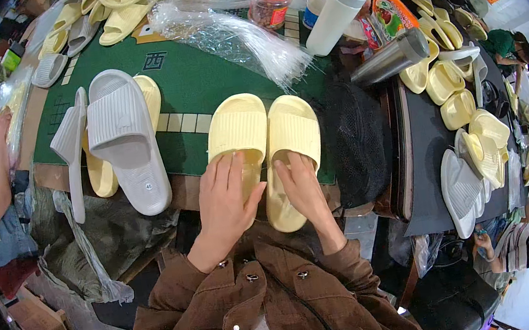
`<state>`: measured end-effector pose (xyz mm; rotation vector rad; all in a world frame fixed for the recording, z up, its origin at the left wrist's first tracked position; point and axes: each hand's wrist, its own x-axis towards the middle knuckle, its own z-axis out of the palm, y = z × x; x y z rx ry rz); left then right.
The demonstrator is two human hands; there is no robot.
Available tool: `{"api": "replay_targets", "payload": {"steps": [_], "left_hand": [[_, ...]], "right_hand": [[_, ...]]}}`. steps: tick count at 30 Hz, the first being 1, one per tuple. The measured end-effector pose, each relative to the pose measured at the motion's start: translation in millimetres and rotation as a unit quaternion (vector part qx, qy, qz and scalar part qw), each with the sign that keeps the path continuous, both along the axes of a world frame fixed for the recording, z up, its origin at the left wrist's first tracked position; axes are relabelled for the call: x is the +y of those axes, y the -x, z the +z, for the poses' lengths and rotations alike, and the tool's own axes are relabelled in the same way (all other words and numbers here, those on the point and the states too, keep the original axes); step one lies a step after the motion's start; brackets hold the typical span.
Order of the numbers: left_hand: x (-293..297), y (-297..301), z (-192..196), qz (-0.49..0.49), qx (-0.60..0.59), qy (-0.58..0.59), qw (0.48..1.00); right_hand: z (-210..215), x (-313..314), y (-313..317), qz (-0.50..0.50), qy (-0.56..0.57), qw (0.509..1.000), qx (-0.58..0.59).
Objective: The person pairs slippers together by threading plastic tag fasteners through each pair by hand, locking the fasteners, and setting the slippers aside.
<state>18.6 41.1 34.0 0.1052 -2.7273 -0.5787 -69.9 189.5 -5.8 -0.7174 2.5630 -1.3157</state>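
Note:
Two pale yellow slippers stand side by side in front of me at the table's near edge, toes pointing away and heels toward me. My left hand [224, 205] is on the left yellow slipper [237, 123], its fingers over the rear edge of the ribbed strap and its thumb over the footbed. Inside the opening of the right yellow slipper [294, 121] are the fingers of my right hand [306, 191], partly hidden by the strap. Left of these, a large grey slipper [127, 143] and another grey slipper [72, 150] stand against a partly covered yellow pair.
Clear plastic bags [227, 33] lie across the green mat [185, 95]. Behind them are a red-lidded jar [269, 4], a white bottle [337, 15] and a steel tumbler [390, 57]. A black mesh bag [358, 142] borders the right side. More slippers [458, 109] cover another table, with people around.

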Motion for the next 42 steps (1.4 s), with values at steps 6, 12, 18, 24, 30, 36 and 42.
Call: {"api": "replay_targets", "payload": {"steps": [6, 12, 18, 24, 30, 36, 42], "left_hand": [[7.6, 0.2, -25.1, -0.02, -0.081, -0.072, 0.994], [11.8, 27.5, -37.3, -0.025, -0.063, -0.033, 0.997], [15.1, 54.3, -45.3, 0.028, -0.075, -0.058, 0.995], [9.6, 66.9, -48.7, 0.03, -0.126, -0.113, 0.985], [6.9, 65.7, -56.7, 0.018, -0.114, -0.096, 0.989], [3.8, 65.0, -56.2, -0.028, -0.172, -0.099, 0.98], [6.6, 65.2, -61.1, -0.015, -0.097, -0.069, 0.993]], "right_hand": [[6.6, 0.1, 1.0, 0.01, -0.013, 1.0, -0.018], [6.7, 1.6, 2.0, 0.024, -0.007, 0.999, -0.021], [1.8, -1.9, 1.0, 0.037, -0.049, 0.998, 0.027], [2.6, -2.2, 0.3, 0.048, -0.064, 0.996, 0.023], [2.4, -3.1, -1.9, 0.044, -0.061, 0.997, 0.033], [-2.7, -0.8, 3.9, 0.038, -0.04, 0.998, -0.023], [4.2, 2.7, 1.6, 0.054, -0.01, 0.998, -0.041]]}}
